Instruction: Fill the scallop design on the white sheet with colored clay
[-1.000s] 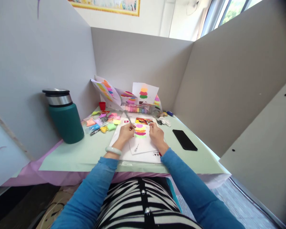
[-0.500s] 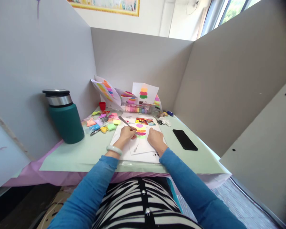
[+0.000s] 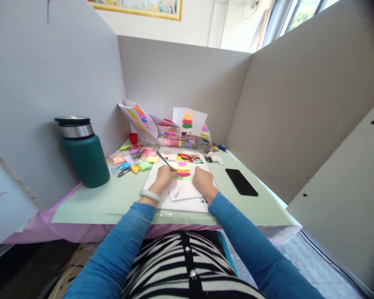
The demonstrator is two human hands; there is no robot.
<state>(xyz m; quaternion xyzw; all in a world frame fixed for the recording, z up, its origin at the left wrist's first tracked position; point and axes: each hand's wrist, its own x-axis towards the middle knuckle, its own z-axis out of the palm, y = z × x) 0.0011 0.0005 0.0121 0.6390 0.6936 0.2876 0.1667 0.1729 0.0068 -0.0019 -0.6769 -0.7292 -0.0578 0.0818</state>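
Observation:
My left hand (image 3: 165,176) is closed around a slim grey metal tool (image 3: 163,158), whose long end slants up and to the left. Its lower tip lies by the painted sheet, partly hidden by my fingers. On that white sheet (image 3: 188,189) sit stacked patches of colour (image 3: 183,170): purple on top, then yellow, orange, magenta and pale green. A small dark fork-like drawing (image 3: 177,192) is below them. My right hand (image 3: 203,181) rests closed on the sheet's right side; what its curled fingers hold, if anything, is hidden.
Small bags of coloured clay (image 3: 135,167) and a pen (image 3: 124,172) lie left of the paper. A green bottle (image 3: 86,160) stands far left, a black phone (image 3: 241,182) lies right. Painted sheets (image 3: 189,118) lean behind; grey partitions (image 3: 187,77) enclose the table.
My left hand has turned slightly, and the metal tool has shifted a little to the right. My right hand stays on the paper.

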